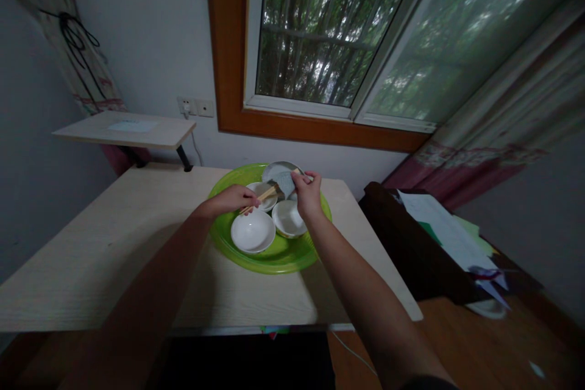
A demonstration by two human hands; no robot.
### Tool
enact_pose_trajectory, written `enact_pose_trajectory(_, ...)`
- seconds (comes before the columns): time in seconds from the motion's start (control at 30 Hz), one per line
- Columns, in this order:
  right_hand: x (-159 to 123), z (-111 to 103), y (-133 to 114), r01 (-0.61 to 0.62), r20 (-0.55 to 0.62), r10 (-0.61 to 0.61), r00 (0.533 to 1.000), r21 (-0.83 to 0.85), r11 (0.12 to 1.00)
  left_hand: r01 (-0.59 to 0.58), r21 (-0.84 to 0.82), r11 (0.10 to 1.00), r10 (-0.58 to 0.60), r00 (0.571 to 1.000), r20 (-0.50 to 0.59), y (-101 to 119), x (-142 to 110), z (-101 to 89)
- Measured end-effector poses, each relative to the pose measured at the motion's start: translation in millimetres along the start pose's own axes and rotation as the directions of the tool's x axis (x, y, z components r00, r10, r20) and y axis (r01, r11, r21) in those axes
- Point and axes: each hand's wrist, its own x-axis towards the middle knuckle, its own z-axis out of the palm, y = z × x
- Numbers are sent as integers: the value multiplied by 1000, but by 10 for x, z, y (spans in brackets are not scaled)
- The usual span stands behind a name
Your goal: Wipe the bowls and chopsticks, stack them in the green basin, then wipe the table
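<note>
Wooden sticks (267, 194) sit gripped in the left hand (234, 198), above bowls (253, 232).

Pale wooden raised shelf (91, 126) stands on black legs (184, 159), white sheet (132, 126) on top. White wall sockets (195, 107) sit just beyond, one plugged. White-framed sliding window (320, 42) has orange-brown wooden surround (228, 42), green foliage outside. Cream-and-pink curtains flank it; left curtain (57, 30) is tied with black cord (73, 33), right curtain (516, 91) hangs over dark brown furniture (411, 244) bearing loose papers (450, 234).

The right hand (308, 192) partly hides the white bowl (289, 219); both curtains (512, 103) run past the edges.
</note>
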Motion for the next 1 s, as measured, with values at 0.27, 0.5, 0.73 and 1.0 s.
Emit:
enact_pose_trajectory(0.27, -108, 66, 40, -144, 171, 146, 974, -24, 989, -35, 59, 998, 36, 999, -17, 53, -4, -25)
enact_pose_trajectory(0.5, -172, 102, 20, -155, 261, 157, 953, -28, 988, -72, 101, 992, 78, 995, -58, 72, -12, -31)
enact_pose_trajectory(0.73, 19, -18, -35, 4, -44, -1, 999, 69, 998, -9, 19, 1000, 10, 999, -47, 103, -51, -14)
enact_pose_trajectory(1.0, 53, -68, -34, 31, -85, -27, 996, 48, 998, 11, -2, 1000, -11, 999, -38, 28, -18, 4)
